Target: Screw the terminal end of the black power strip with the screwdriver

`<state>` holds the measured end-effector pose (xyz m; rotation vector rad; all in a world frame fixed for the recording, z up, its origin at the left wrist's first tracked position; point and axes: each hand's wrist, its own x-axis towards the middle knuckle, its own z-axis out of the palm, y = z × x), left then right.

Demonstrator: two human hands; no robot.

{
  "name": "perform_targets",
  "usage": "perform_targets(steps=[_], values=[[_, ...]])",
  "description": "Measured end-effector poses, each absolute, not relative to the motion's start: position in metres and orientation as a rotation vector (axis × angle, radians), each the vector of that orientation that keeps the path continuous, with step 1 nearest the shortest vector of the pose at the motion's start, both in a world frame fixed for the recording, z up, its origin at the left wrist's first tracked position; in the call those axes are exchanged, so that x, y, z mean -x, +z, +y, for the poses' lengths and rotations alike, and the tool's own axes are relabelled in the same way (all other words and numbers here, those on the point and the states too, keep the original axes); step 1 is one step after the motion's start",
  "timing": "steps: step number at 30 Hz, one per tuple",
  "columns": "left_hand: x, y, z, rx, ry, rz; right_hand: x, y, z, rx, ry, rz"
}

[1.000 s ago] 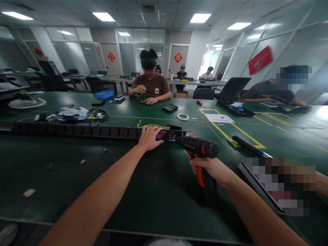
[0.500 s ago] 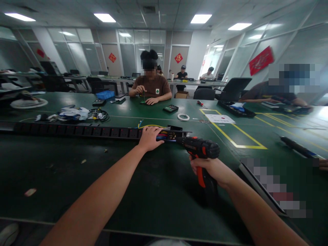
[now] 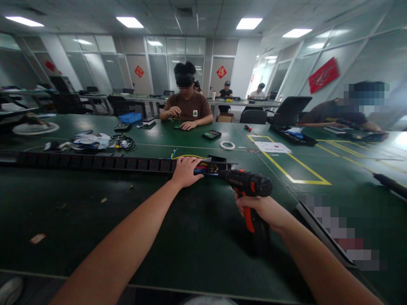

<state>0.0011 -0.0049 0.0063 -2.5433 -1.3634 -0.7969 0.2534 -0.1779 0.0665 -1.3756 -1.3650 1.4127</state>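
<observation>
A long black power strip (image 3: 133,164) with a row of sockets lies across the green table. My left hand (image 3: 187,171) is closed over it near its right end, fingers on the far side and thumb on the near side. Coloured wires (image 3: 200,169) show in the opened end beside that thumb, and a yellow wire (image 3: 187,156) runs behind the hand. My right hand (image 3: 262,208) grips the handle of a black and orange cordless drill (image 3: 248,182). The drill points left, its tip at the strip's open end; whether it touches a screw I cannot tell.
Across the table a person (image 3: 187,103) works on a small green board. A white ring of cable (image 3: 227,145), a dark boxy device (image 3: 212,134) and a screwdriver (image 3: 248,127) lie beyond the strip. At right are a black tray (image 3: 292,134) and a dark-edged panel (image 3: 327,233).
Both my hands, the drill and the strip stay in place. The dark pen-like tool at the far right has shifted right, and the hand near it is out of view.
</observation>
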Motion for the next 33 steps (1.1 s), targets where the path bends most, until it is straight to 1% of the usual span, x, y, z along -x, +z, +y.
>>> perform_targets(steps=[33], values=[[-0.0003,0.0074,-0.006,2.552,-0.803,-1.343,-0.2488,0.0695,-0.1821,1.405,1.387,-1.308]])
